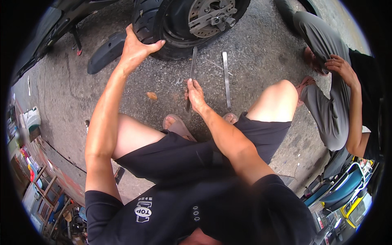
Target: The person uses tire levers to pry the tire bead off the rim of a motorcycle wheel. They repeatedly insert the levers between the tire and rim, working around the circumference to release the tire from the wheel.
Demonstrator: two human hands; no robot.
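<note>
A black tyre (pixel 148 22) on a wheel with a brake disc (pixel 199 17) and a metal bracket lies at the top middle. My left hand (pixel 136 51) grips the near left side of this tyre, thumb spread along the sidewall and fingers behind the tread. My right hand (pixel 194 94) is closed round a long metal tyre lever (pixel 193 65). The lever's far tip reaches the lower edge of the tyre by the rim; I cannot tell whether it sits under the bead. A second tyre lever (pixel 226 79) lies on the ground to the right.
A black curved mudguard (pixel 105 53) lies left of the wheel. A dark vehicle body (pixel 49 30) stands at the far left. At the right a person in grey trousers (pixel 326 98) sits close by, near another tyre (pixel 286 10). A dry leaf (pixel 152 96) lies on the asphalt.
</note>
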